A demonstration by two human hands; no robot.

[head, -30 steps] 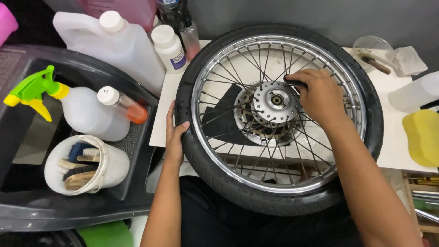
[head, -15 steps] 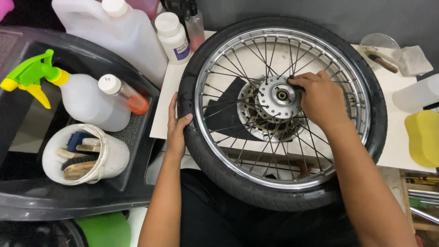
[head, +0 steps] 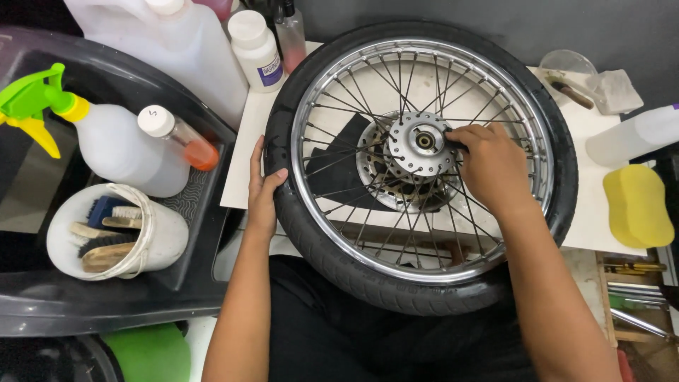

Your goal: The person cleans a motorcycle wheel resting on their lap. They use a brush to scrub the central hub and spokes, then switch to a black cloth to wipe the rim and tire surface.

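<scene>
A spoked motorcycle wheel with a black tyre (head: 332,255) and chrome rim lies flat on a white board (head: 247,163) in front of me. My left hand (head: 263,187) rests on the tyre's left side, fingers spread over the rubber. At the centre sits the metal hub (head: 417,145), and my right hand (head: 489,166) is curled against its right side, fingertips pressed to the metal. A small dark thing seems pinched in those fingers; I cannot make out what it is.
A black tray (head: 106,311) on the left holds a spray bottle (head: 120,152), a small orange-filled bottle (head: 180,138) and a white cup of brushes (head: 117,230). White jugs (head: 184,42) stand behind. A yellow sponge (head: 638,205), a clear cup (head: 566,71) and tools (head: 636,297) lie at right.
My right hand has shifted slightly around the hub's right side. My left hand stays on the tyre. The view has drifted a little.
</scene>
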